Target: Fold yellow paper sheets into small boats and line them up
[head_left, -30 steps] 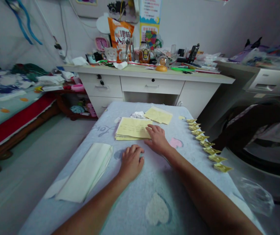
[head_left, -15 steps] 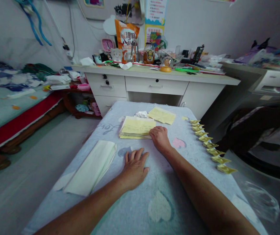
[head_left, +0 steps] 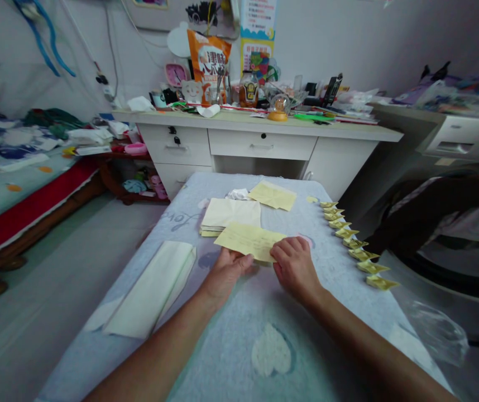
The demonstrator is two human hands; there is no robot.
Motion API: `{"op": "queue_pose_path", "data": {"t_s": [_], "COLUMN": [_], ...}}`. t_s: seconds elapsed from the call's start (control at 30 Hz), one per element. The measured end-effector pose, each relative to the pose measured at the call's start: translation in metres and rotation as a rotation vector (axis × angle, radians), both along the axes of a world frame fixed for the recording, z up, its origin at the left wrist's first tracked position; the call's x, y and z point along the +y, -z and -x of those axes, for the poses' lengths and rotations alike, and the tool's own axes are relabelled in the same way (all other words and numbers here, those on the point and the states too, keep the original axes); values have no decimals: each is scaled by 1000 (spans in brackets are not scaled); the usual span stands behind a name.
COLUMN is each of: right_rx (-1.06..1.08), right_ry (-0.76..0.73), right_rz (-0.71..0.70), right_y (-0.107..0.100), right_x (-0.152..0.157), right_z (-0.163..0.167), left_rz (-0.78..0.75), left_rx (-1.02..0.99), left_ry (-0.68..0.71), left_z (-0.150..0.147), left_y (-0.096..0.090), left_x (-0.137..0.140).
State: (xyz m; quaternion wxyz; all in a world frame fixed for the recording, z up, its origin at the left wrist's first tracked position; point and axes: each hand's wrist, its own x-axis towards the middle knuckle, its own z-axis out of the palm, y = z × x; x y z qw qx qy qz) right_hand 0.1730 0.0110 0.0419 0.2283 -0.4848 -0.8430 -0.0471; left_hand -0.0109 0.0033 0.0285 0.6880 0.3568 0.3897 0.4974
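Note:
A yellow sheet of paper [head_left: 250, 240] is held up between my two hands, just in front of the paper stack. My left hand [head_left: 228, 274] grips its lower left edge, thumb in front and fingers behind. My right hand [head_left: 296, 262] pinches its right end. Behind the sheet lies the stack of paper [head_left: 229, 211], its top face pale and yellow edges showing below. Another yellow sheet [head_left: 273, 195] lies flat farther back, next to a crumpled white tissue [head_left: 238, 194]. Small folded yellow paper shapes [head_left: 360, 254] stand in a row along the table's right edge.
A folded white cloth or paper bundle [head_left: 153, 287] lies on the left of the cloth-covered table [head_left: 218, 357]. Beyond stands a white desk [head_left: 260, 131] crowded with items. A bed [head_left: 25, 184] is at left, a washing machine [head_left: 453, 145] at right.
My right hand has drawn the top yellow sheet off the stack, toward me and right. My left hand, earlier flat on the table, now grips the sheet too. The view shifted slightly.

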Motion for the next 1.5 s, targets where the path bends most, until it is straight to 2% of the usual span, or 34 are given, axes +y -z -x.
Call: {"op": "queue_pose_path", "data": {"t_s": [0.07, 0.17, 0.23, 0.27, 0.37, 0.47, 0.63, 0.73, 0.83, 0.97, 1.07, 1.17, 1.23, 1.33, 1.5], "right_rx": [19, 98, 229, 308, 504, 694, 1226, 1376, 1419, 1297, 1067, 816, 731, 741, 693], "right_ry": [-64, -279, -336, -301, -77, 41, -109, -118, -73, -82, -74, -30, 1, -39, -243], "right_rz": [42, 181, 225, 220, 198, 304, 797, 893, 887, 819, 592, 280, 174, 168, 250], "right_y": [3, 4, 6, 7, 12, 17, 18, 18, 20, 23, 18, 7, 1, 2, 10], "right_x": [-15, -29, -30, -27, -14, -2, 0, -2, -3, -2, -1, -4, -6, -9, -10], "right_z": [1, -3, -10, -13, -23, -26, -23, -24, -25, -29, -32, -33, -32, -31, -34], "left_rz": [24, 0, -51, -68, -86, -102, -108, -66, -33, -29, -37, -172, -286, -445, -635], "left_rx": [-55, -60, -39, -24, 29, 83, 111, 98, 90, 99, 139, 220, 260, 322, 606], "left_ry": [-80, -176, -182, -180, -158, -95, -29, -12, -35, 1, 13, -32, -60, -93, -48], "left_z": [-7, -11, -10, -9, -5, -4, -4, -2, 0, 5, 9, 11, 10, 9, 12], "left_y": [5, 20, 28, 30, 31, 24, 14, 10, 7, 4, 1, -3, -5, -4, 3], "left_x": [-2, 0, 2, 2, 1, -2, -3, -3, -2, -1, -1, -4, -6, -8, -9]}}
